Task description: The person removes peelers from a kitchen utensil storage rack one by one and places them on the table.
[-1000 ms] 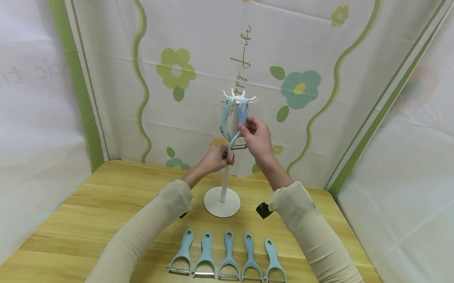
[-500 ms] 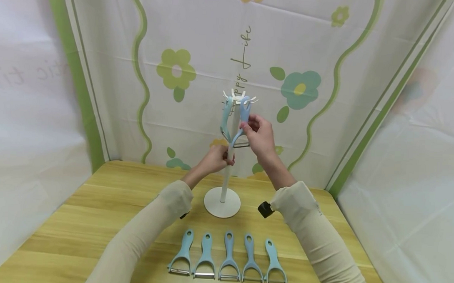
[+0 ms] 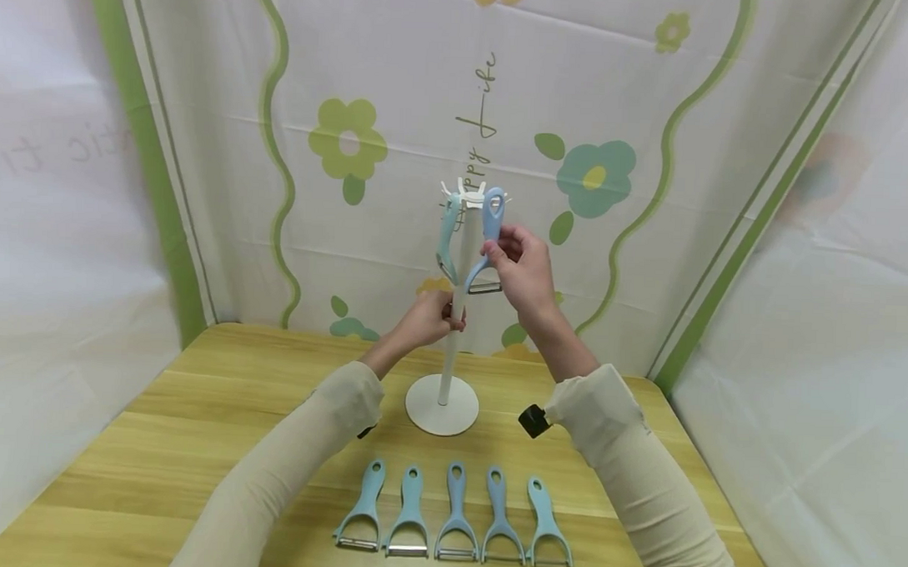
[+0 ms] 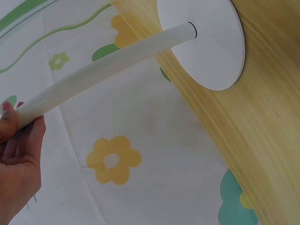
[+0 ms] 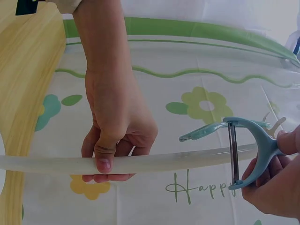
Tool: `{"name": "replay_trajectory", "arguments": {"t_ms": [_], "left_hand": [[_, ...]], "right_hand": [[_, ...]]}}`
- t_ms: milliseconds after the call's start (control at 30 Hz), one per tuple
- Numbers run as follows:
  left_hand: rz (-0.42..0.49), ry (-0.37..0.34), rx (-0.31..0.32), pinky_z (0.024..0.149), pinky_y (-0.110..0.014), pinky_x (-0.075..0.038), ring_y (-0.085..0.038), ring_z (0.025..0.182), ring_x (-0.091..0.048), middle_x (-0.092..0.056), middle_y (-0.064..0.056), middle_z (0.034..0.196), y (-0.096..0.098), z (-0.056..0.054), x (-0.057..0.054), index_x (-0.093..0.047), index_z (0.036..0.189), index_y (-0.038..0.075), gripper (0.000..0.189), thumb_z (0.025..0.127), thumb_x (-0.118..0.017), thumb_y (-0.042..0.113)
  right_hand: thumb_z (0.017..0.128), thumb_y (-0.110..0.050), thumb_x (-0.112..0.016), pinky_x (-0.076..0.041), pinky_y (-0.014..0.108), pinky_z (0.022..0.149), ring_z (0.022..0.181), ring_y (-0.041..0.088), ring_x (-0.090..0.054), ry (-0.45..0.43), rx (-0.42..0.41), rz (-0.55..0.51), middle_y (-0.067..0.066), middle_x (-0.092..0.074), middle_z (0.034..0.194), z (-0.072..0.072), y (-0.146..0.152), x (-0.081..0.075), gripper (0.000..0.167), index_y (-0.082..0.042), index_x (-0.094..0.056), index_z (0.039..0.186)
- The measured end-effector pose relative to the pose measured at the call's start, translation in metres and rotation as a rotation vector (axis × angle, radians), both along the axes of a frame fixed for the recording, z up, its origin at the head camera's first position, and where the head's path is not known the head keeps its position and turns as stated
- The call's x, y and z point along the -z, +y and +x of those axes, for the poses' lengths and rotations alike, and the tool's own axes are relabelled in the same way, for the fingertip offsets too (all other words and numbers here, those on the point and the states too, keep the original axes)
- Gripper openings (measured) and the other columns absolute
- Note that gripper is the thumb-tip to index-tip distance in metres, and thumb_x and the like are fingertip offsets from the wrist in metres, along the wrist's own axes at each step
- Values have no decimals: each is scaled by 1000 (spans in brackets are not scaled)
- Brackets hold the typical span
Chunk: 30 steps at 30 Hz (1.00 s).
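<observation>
My left hand [image 3: 427,318] grips the white pole [image 5: 56,165] of an upright stand, its thumb and fingers curled round it in the right wrist view. My right hand [image 3: 525,269] pinches a blue peeler [image 3: 491,222] by its handle, loop upward and blade down. The loop is beside the white hooks [image 3: 474,197] on top of the stand; I cannot tell whether a hook passes through it. A light teal peeler [image 3: 447,233] hangs from a hook on the left. The round white base [image 3: 420,405] stands on the table.
Several blue and teal peelers lie in a row near the front of the wooden table [image 3: 217,400], among them a teal peeler [image 3: 412,503] and a blue peeler [image 3: 456,500]. Behind the stand hangs a flowered white curtain [image 3: 423,82], with more curtain at both sides.
My right hand has moved slightly up and to the right with the blue peeler, away from the pole and the teal peeler. The left hand keeps its grip on the pole.
</observation>
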<state>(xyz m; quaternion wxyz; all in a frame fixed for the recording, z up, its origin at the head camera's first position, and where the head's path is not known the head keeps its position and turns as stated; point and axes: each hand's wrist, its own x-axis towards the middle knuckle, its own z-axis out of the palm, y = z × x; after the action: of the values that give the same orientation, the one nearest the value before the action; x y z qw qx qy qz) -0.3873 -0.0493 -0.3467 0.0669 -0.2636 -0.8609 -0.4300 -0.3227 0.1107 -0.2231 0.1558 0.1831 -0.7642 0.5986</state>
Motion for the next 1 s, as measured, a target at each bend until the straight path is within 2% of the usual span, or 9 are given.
{"name": "replay_trajectory", "arguments": {"t_ms": [200,500,733,933,1000], "left_hand": [[-11,-10,-5,76,-32,-60,-15,78,-69,-72,-12,86,-1,1,-1,-66,91,-2,4,93,-67,1],[-7,-3,1,80,-36,-61,-21,82,-71,-72,-12,86,-1,2,-1,-66,94,-4,5,93,-66,1],[-10,-1,13,79,-36,-61,-25,85,-73,-72,-15,89,0,2,0,-66,95,-4,6,94,-66,2],[-12,1,13,78,-35,-61,-21,83,-73,-73,-17,90,-1,2,-1,-67,92,-2,5,94,-66,2],[-11,-3,14,78,-35,-61,-24,84,-73,-73,-17,90,-1,1,-1,-67,92,-3,5,93,-66,2]], "right_hand": [[98,-6,-61,-55,20,82,90,14,-62,5,-8,16,15,-65,102,6,3,3,25,6,-61,120],[98,-5,-61,-53,19,82,97,21,-63,-41,-35,13,15,-64,103,16,13,15,27,9,-59,121],[97,-4,-62,-55,17,83,91,14,-66,-66,-40,16,20,-67,106,23,25,28,25,8,-59,119],[96,-4,-64,-55,16,81,86,7,-66,-80,-58,41,12,-70,98,27,38,39,26,9,-60,117],[96,-4,-64,-55,16,80,85,6,-66,-84,-54,49,11,-70,97,28,42,44,25,9,-61,117]]}}
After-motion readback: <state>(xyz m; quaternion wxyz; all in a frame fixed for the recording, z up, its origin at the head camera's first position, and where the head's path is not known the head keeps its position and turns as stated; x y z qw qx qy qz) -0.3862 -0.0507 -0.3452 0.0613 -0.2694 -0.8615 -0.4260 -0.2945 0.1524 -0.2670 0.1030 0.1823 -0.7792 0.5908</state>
